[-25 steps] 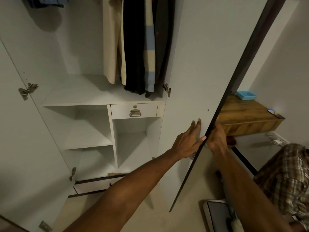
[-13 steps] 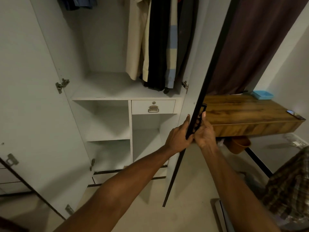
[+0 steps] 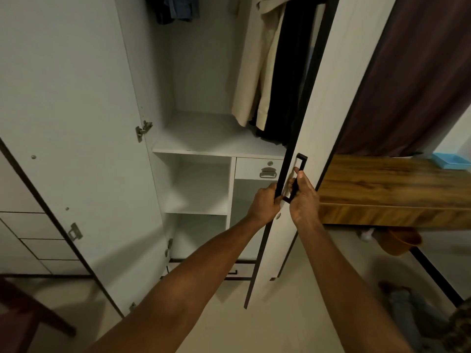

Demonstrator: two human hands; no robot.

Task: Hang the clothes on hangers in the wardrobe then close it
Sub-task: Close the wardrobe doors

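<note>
The white wardrobe (image 3: 204,133) stands open in front of me. Cream and black clothes (image 3: 257,72) hang at its upper right, and blue garments (image 3: 178,11) hang at the top. The right door (image 3: 323,103) is swung partway across the opening, its dark edge facing me. My right hand (image 3: 303,200) is closed around the door's black bar handle (image 3: 297,178). My left hand (image 3: 265,203) grips the door's dark edge just left of that handle. The left door (image 3: 71,123) stands wide open.
A wooden desk (image 3: 392,189) juts out on the right with a blue tray (image 3: 451,160) on it and a dark curtain (image 3: 418,80) behind. A small drawer (image 3: 258,168) and shelves sit inside the wardrobe. A dark wooden chair (image 3: 25,309) stands at lower left.
The right door has swung left toward the wardrobe opening. My right hand moved from the door's back side onto the bar handle, and my left hand went from flat on the panel to gripping its edge.
</note>
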